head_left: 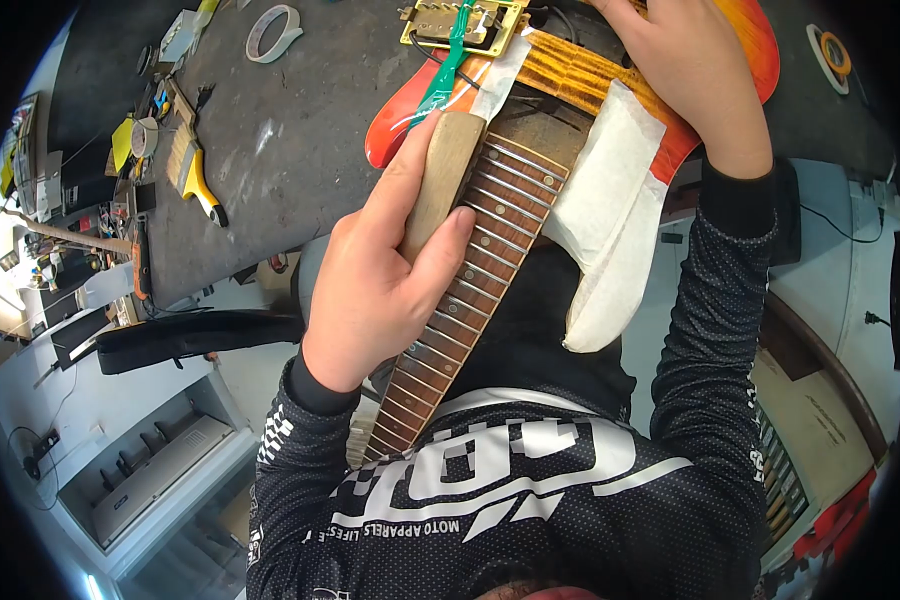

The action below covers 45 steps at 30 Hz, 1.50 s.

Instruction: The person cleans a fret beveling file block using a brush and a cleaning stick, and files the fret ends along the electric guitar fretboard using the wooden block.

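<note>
Orange-red and amber, the guitar (750, 45) lies between the person's two hands, its body on the dark tabletop (305, 150) at the near edge and its neck (485, 245) reaching out past that edge toward the black-and-white shirt (570, 500). The left hand (380, 260) is over the neck and pinches a wooden block (445, 175), thumb on the side facing the frets and an outstretched index finger along the other side. That block lies lengthwise over the left side of the neck, close to where the neck meets the body; whether its underside touches the frets cannot be told. The right hand (685, 65) rests on the body, beyond the end of the neck and to its right; its fingertips run out of view, so I cannot tell whether they are spread or gripping. White paper (620, 185) covers part of the body just right of the neck and hangs down beside it, below the right hand. Left of the neck's end, green tape (455, 65) runs over the body up to a gold-framed pickup (460, 28). Toward the tabletop's left edge lies a brush (192, 175), its yellow handle pointing to the near edge. Farther from that edge sits a white roll of tape (272, 34), and an orange-centred roll (832, 58) lies right of the body.
</note>
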Available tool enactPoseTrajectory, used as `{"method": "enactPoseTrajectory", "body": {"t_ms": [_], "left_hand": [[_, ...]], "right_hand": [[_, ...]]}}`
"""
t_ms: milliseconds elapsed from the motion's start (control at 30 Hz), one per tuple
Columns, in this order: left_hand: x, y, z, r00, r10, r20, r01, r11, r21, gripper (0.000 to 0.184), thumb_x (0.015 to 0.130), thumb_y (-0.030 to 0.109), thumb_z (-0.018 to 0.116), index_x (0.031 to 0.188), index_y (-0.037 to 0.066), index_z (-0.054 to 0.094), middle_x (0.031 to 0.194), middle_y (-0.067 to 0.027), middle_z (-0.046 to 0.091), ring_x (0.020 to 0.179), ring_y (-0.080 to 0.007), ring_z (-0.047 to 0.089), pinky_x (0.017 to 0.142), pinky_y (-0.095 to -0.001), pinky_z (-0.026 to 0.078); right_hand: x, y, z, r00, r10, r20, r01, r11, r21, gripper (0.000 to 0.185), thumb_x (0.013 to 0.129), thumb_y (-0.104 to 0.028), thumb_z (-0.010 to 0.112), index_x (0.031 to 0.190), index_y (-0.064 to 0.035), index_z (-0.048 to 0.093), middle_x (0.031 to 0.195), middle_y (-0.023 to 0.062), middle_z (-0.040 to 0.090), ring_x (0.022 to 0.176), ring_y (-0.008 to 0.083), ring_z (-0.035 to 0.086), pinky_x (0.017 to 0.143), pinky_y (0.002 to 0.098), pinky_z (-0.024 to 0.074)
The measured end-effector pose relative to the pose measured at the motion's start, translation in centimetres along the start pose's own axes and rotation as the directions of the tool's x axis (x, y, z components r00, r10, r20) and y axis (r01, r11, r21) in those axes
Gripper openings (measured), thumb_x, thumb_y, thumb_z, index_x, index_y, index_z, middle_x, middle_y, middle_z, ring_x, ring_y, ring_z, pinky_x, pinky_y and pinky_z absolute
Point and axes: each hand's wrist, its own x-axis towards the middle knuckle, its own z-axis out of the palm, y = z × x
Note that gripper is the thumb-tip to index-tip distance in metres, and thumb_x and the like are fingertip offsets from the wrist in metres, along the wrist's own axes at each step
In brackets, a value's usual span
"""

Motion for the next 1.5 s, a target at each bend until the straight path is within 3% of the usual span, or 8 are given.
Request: {"method": "enactPoseTrajectory", "body": {"t_ms": [167, 467, 567, 733, 800, 1167, 1433, 1500], "left_hand": [[0.2, 0.9, -0.1, 0.993, -0.114, 0.025, 0.115, 0.993, -0.026, 0.073, 0.104, 0.014, 0.072, 0.170, 0.005, 0.042, 0.125, -0.0288, 0.079, 0.112, -0.0406, 0.081, 0.096, -0.0413, 0.062], [0.5, -0.7, 0.0, 1.000, 0.025, -0.005, -0.025, 1.000, -0.006, 0.071, 0.103, 0.016, 0.075, 0.166, 0.003, 0.046, 0.121, -0.0273, 0.080, 0.107, -0.0373, 0.082, 0.093, -0.0400, 0.062], [0.1, 0.8, 0.1, 0.974, -0.228, 0.001, 0.226, 0.961, -0.159, 0.069, 0.101, 0.016, 0.077, 0.163, 0.002, 0.049, 0.120, -0.0250, 0.080, 0.107, -0.0342, 0.082, 0.093, -0.0398, 0.062], [-0.5, -0.4, 0.1, 0.997, -0.051, -0.049, 0.049, 0.998, -0.039, 0.067, 0.101, 0.016, 0.078, 0.162, 0.003, 0.053, 0.117, -0.0218, 0.081, 0.104, -0.0329, 0.082, 0.091, -0.0406, 0.062], [-0.5, -0.4, 0.2, 0.998, -0.003, -0.063, 0.004, 1.000, 0.016, 0.066, 0.101, 0.016, 0.078, 0.161, 0.003, 0.054, 0.116, -0.0219, 0.081, 0.102, -0.0334, 0.083, 0.090, -0.0409, 0.063], [0.0, 0.8, 0.3, 0.995, -0.093, -0.044, 0.094, 0.995, 0.017, 0.068, 0.103, 0.017, 0.077, 0.164, 0.003, 0.052, 0.112, -0.0255, 0.080, 0.096, -0.0344, 0.083, 0.086, -0.0390, 0.063], [0.0, 0.8, 0.2, 0.998, -0.050, -0.049, 0.053, 0.996, 0.065, 0.071, 0.101, 0.015, 0.076, 0.166, 0.004, 0.050, 0.111, -0.0264, 0.080, 0.094, -0.0361, 0.083, 0.084, -0.0403, 0.063], [0.2, 0.7, 0.2, 0.998, -0.020, -0.057, 0.025, 0.996, 0.087, 0.070, 0.101, 0.015, 0.075, 0.166, 0.004, 0.050, 0.109, -0.0268, 0.080, 0.093, -0.0374, 0.083, 0.083, -0.0408, 0.063]], "right_hand": [[0.0, 0.1, 0.1, 1.000, -0.031, -0.007, 0.031, 1.000, -0.008, 0.045, 0.108, -0.026, 0.064, 0.141, 0.0047, 0.063, 0.142, 0.0261, 0.066, 0.135, 0.0437, 0.061, 0.117, 0.0470, 0.0476], [0.0, 0.1, 0.0, 1.000, -0.024, -0.020, 0.025, 1.000, 0.017, 0.044, 0.107, -0.025, 0.066, 0.140, 0.0038, 0.064, 0.141, 0.0261, 0.067, 0.134, 0.0438, 0.062, 0.116, 0.0468, 0.0482], [0.0, 0.3, 0.0, 0.999, -0.034, -0.024, 0.035, 0.999, 0.023, 0.043, 0.106, -0.025, 0.066, 0.139, 0.0037, 0.064, 0.139, 0.0260, 0.067, 0.133, 0.0436, 0.062, 0.116, 0.0467, 0.0485], [0.0, -0.2, -0.5, 0.998, 0.047, 0.031, -0.047, 0.999, 0.002, 0.043, 0.106, -0.025, 0.067, 0.138, 0.0039, 0.065, 0.139, 0.0255, 0.067, 0.132, 0.0431, 0.063, 0.115, 0.0464, 0.0488], [-0.1, 0.1, -0.3, 1.000, -0.001, 0.009, 0.001, 1.000, 0.014, 0.043, 0.106, -0.025, 0.067, 0.138, 0.0037, 0.065, 0.140, 0.0251, 0.067, 0.133, 0.0430, 0.062, 0.115, 0.0463, 0.0488], [0.1, 0.1, 0.0, 1.000, 0.018, 0.011, -0.019, 1.000, 0.023, 0.045, 0.107, -0.025, 0.066, 0.143, 0.0025, 0.063, 0.146, 0.0239, 0.065, 0.137, 0.0420, 0.060, 0.118, 0.0458, 0.0476], [-0.1, -1.3, -1.2, 0.998, -0.008, 0.060, 0.012, 0.998, -0.057, 0.046, 0.107, -0.026, 0.066, 0.143, 0.0030, 0.062, 0.146, 0.0246, 0.065, 0.137, 0.0430, 0.060, 0.117, 0.0469, 0.0476], [-0.2, -2.5, -0.8, 1.000, -0.011, -0.004, 0.011, 0.998, -0.057, 0.046, 0.107, -0.026, 0.066, 0.142, 0.0038, 0.062, 0.144, 0.0254, 0.065, 0.135, 0.0439, 0.060, 0.116, 0.0476, 0.0479]]}}
